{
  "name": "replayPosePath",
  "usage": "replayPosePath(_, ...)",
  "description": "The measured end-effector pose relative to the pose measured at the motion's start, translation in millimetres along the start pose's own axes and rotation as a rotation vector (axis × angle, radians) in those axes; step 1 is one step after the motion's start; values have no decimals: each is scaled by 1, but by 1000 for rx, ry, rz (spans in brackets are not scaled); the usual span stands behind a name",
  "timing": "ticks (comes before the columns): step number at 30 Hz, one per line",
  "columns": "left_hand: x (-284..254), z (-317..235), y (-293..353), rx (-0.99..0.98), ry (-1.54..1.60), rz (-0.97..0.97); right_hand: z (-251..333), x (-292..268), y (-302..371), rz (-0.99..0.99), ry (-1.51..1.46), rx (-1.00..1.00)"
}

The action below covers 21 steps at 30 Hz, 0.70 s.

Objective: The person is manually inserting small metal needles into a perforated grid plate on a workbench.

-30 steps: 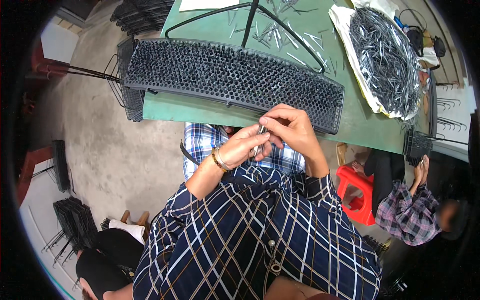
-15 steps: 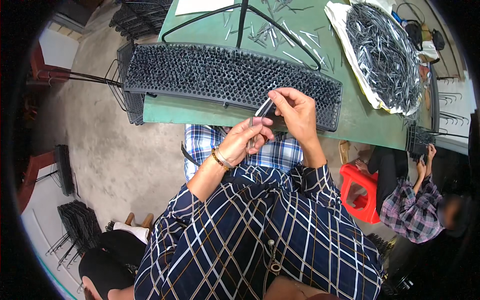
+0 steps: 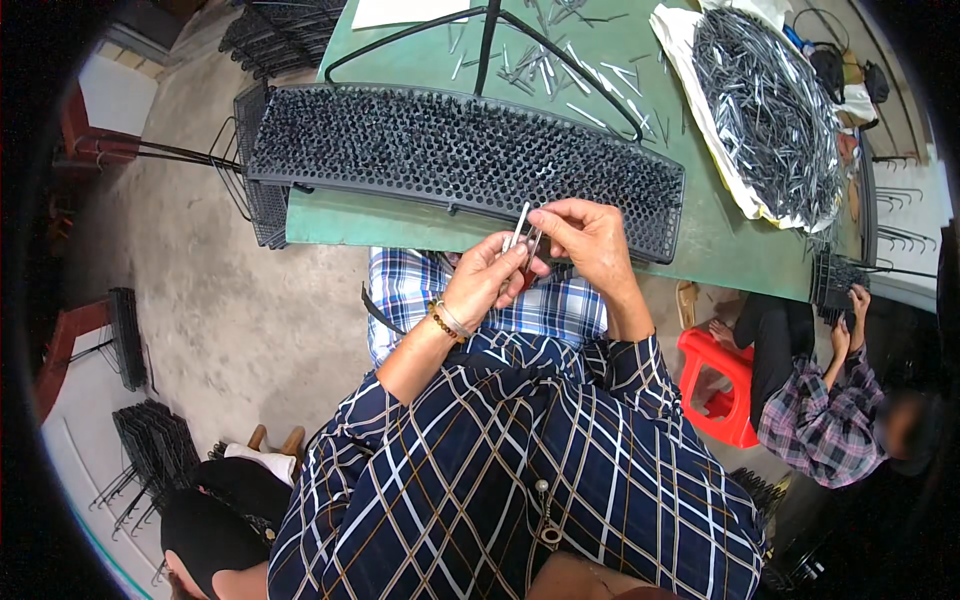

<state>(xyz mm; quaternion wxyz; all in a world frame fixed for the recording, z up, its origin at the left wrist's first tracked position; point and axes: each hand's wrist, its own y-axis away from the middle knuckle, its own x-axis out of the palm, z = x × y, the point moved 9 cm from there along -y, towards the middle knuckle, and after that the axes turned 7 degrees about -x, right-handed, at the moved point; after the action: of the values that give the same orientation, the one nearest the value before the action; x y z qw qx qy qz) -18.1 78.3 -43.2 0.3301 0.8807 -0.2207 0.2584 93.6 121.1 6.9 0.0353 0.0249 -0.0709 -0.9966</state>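
My left hand (image 3: 488, 274), with bracelets at the wrist, is closed around a few thin metal strips. One bright silver strip (image 3: 521, 224) rises from its fingertips. Just to the right, my right hand (image 3: 592, 242) pinches the upper end of a thin strip (image 3: 534, 243) between thumb and forefinger; its lower end meets the left fingers. Both hands are close together at the table's near edge. Beyond them lies a long black rack (image 3: 450, 207) full of round holes, many with dark pieces standing in them. Its front rows show open holes.
Loose strips (image 3: 545, 70) lie scattered on the green table (image 3: 370, 230) behind the rack's wire frame (image 3: 485, 50). A white sack (image 3: 690, 90) heaped with strips is at the right. A red stool (image 3: 722, 385) and a co-worker (image 3: 825, 410) are lower right. More racks (image 3: 155, 440) stand left.
My right hand has come down and slightly left, away from the rack, to the left hand's fingertips. The silver strip in the left hand now points more upright.
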Motion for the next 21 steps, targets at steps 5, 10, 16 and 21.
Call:
replayPosePath(5, -10, 5, -1, -31, 15, -68, 44, -17, -4, -182, 137, -320)
replayPosePath(10, -7, 14, 1, -105, -42, 13, 53, -7, -17, -127, 144, -511)
replayPosePath(16, -4, 20, 0, -170, -105, 72, 54, -4, -17, -119, 259, -560)
replayPosePath(21, 1, 20, 1, -180, -119, 85, 59, 0, -15, -82, 350, -676)
